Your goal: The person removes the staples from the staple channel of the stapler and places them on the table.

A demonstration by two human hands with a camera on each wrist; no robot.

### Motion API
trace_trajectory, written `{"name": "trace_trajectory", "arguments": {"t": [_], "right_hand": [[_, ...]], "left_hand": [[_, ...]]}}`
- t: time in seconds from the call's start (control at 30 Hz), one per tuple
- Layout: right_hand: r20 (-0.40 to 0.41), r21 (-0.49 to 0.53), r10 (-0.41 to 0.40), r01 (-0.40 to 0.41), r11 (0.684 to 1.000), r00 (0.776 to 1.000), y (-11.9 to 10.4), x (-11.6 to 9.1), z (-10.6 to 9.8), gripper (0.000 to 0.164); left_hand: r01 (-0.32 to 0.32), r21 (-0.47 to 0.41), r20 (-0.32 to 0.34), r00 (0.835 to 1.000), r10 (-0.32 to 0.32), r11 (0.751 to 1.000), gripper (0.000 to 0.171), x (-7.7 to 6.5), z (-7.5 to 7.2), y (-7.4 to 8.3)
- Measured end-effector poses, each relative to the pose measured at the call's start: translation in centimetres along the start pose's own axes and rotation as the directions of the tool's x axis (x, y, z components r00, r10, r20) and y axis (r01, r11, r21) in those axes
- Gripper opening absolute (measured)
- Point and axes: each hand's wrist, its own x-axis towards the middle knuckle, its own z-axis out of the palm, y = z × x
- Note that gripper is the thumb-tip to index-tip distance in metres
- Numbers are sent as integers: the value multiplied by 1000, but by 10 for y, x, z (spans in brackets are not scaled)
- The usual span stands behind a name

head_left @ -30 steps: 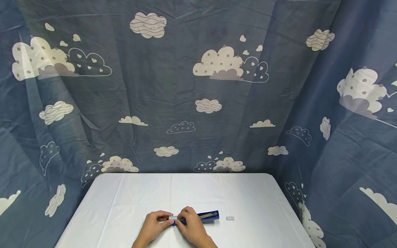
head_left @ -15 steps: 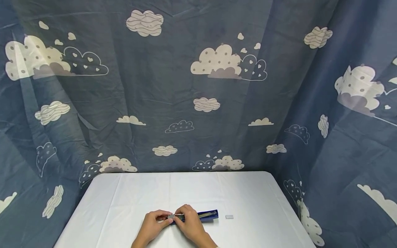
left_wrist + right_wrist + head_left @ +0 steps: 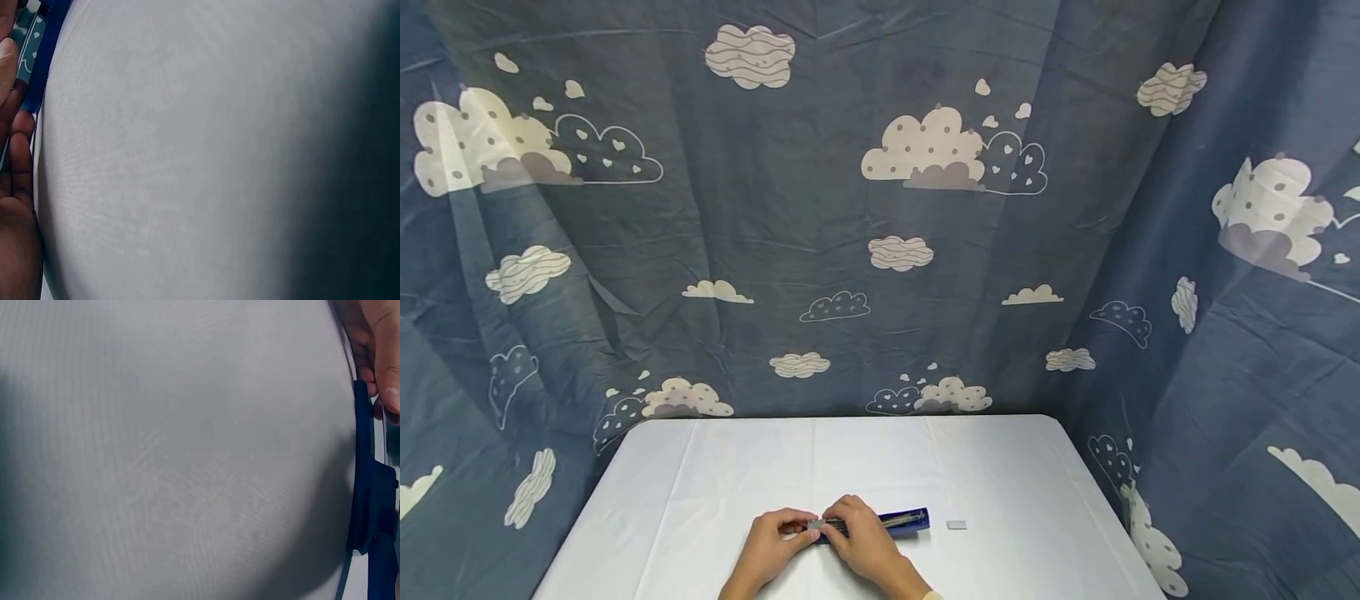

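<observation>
A blue stapler lies opened out on the white table, its metal inner parts showing toward the right. My left hand pinches a small grey staple strip at the stapler's left end. Close beside it, my right hand grips the stapler's middle, with thumb and fingers on either side of it. In the left wrist view the stapler's blue edge runs along the fingers. The right wrist view shows the stapler's dark blue side. Fingers hide part of the strip and rail.
A second grey staple strip lies loose on the white tabletop, right of the stapler. Behind and beside the table hangs a dark blue curtain with a cloud print.
The staple strip by the left fingertips looks darker and slightly shifted, and more of the rail shows between the hands. Both hands keep nearly the same place; the head view shifted slightly.
</observation>
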Motion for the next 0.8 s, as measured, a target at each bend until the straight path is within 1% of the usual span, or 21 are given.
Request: {"name": "trace_trajectory", "arguments": {"t": [0.13,0.23,0.33,0.63,0.8], "right_hand": [[16,53,20,-21,998,1000,1,0,-5,12],[28,96,56,-58,994,998,3,-1,-9,12],[31,117,75,-79,990,997,6,0,-13,13],[-3,109,57,-56,992,998,14,-3,-25,12],[-19,88,53,-51,995,998,18,-6,-33,13]], "left_hand": [[-6,13,-8,1000,6,1000,28,0,1,-3],[-4,22,-9,1000,5,1000,27,0,1,-3],[3,27,-11,1000,-2,1000,26,1,2,-2],[27,49,-10,1000,-26,998,22,2,0,3],[30,38,-14,999,-29,999,22,1,2,2]]}}
